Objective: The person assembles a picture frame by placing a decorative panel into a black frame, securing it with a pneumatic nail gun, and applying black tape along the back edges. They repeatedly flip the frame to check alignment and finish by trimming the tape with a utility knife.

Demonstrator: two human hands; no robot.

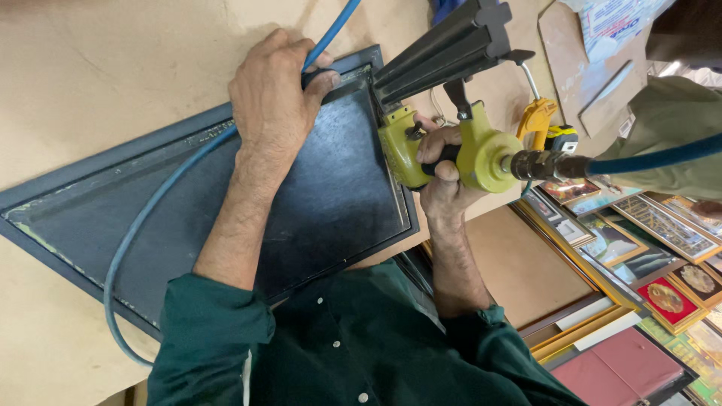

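A dark picture frame (pixel 98 173) lies face down on the tan worktable (pixel 90 68), its black backing board (pixel 338 188) facing up. My left hand (pixel 274 94) presses on the frame's far corner, fingers curled over the edge, and a blue air hose (pixel 143 225) passes under it. My right hand (pixel 444 177) grips the handle of a yellow-green pneumatic stapler (pixel 481 154). The stapler's black magazine (pixel 451 45) sticks up and away, and its nose sits at the frame's right edge near the corner. A second stretch of blue hose (pixel 654 159) feeds the tool from the right.
Several framed pictures (pixel 662 240) are stacked on the floor at the right, beside a maroon panel (pixel 624 368). Another person's olive sleeve (pixel 669 120) is at the upper right. Cardboard pieces (pixel 571 68) lie at the table's far side.
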